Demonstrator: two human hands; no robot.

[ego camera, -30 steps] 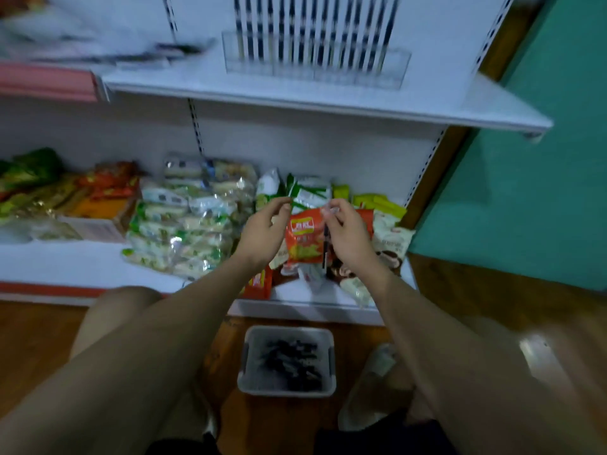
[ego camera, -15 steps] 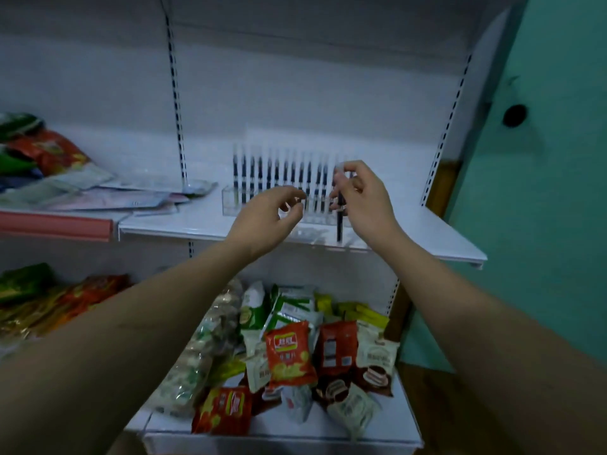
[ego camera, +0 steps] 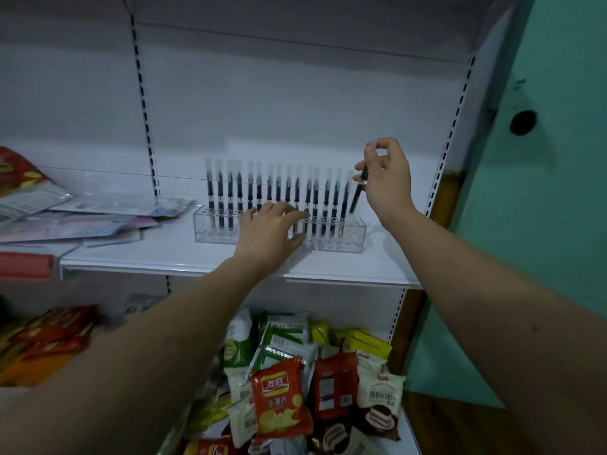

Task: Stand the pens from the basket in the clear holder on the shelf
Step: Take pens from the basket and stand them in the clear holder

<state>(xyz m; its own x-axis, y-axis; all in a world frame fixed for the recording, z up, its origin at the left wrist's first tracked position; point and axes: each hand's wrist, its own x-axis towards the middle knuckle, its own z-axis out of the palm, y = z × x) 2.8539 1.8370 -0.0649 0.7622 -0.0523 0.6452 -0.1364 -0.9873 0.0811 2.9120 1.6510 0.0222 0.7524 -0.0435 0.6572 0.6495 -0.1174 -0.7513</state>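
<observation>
The right hand (ego camera: 387,178) pinches a pen (ego camera: 358,192) between thumb and fingertips, tilted, its lower end at the right end of the clear holder (ego camera: 348,238) on the shelf (ego camera: 164,254). The left hand (ego camera: 269,231) lies on the holder's front, fingers spread and relaxed, grasping nothing. A row of pens (ego camera: 269,192) stands upright in the holder.

A glossy orange-red crisp packet (ego camera: 281,403), lying at the front edge of the lower white shelf (ego camera: 407,435), is showing "炫冠" in white on a red badge and "乐薯片" beneath it; print on the neighbouring packets is staying too small to read.
</observation>
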